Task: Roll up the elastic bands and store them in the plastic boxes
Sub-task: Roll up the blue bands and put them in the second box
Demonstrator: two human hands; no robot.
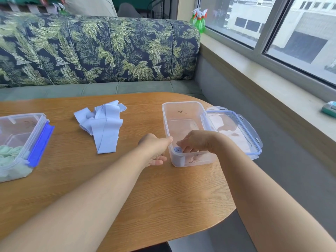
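Observation:
A clear plastic box (181, 113) stands open on the right part of the wooden table. A rolled pale-blue elastic band (177, 149) sits in its near left corner. My right hand (198, 140) reaches into the box, its curled fingers holding the roll. My left hand (154, 148) grips the box's near left wall from outside, thumb on the rim. A heap of loose pale-blue bands (101, 122) lies on the table's middle. At the left a second clear box (36, 122) holds rolled pale-green bands (11, 153).
The right box's lid (236, 128) lies beside it near the table's right edge. A blue-edged lid (41, 144) leans on the left box. A leaf-patterned sofa (98, 50) runs behind the table. Green spray bottles (199, 20) stand on the window sill.

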